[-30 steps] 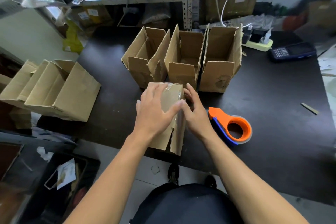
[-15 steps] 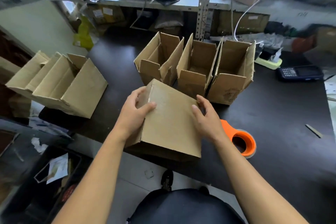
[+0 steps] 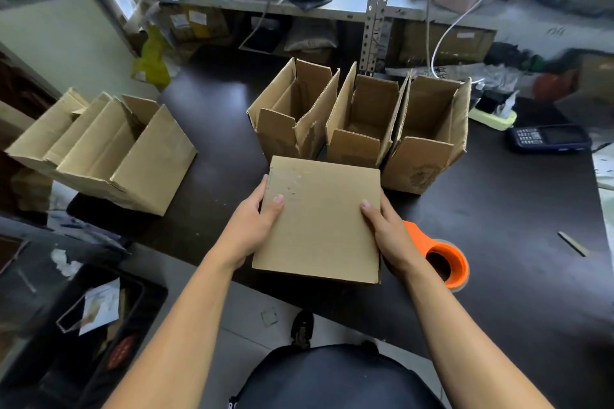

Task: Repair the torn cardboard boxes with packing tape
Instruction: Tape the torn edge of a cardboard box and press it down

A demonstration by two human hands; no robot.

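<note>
Two hands are gripping one cardboard box (image 3: 319,219) at the tabletop (image 3: 498,216) edge: left hand (image 3: 255,226) and right hand (image 3: 388,232) curled round its sides. Since a second ago we are finishing turning it, plain face up; likely checking for tears. Orange tape dispenser (image 3: 442,259) is lying untouched beside our right hand.

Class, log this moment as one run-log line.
left hand: grips box left edge | right hand: grips right edge | tape dispenser: on table
</note>
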